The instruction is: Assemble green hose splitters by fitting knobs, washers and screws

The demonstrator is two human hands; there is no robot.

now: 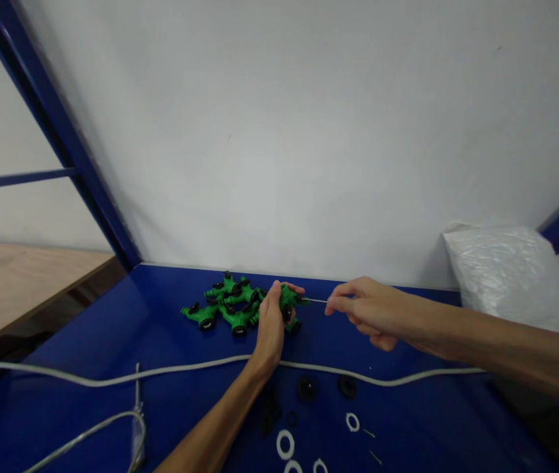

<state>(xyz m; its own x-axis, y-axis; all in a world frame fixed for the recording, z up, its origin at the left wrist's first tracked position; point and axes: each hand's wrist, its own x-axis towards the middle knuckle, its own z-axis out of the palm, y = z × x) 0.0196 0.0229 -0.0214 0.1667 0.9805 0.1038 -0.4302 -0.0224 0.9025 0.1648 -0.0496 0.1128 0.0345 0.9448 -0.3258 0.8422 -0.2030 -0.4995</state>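
My left hand [272, 325] grips a green plastic hose connector [290, 301] just above the blue table [87, 341], at the right edge of a pile of several green connectors [224, 305]. My right hand [365, 312] pinches a thin metal pin [314, 301] whose tip points into the connector held by the left hand. Both forearms reach in from the lower right and bottom.
A white cable [111, 378] runs across the table in front of my hands. Black round caps [306, 389], white rings [285, 445] and small pins [368, 433] lie near the front. A white plastic bag [510, 276] sits at the back right. A blue frame post [57, 125] rises at left.
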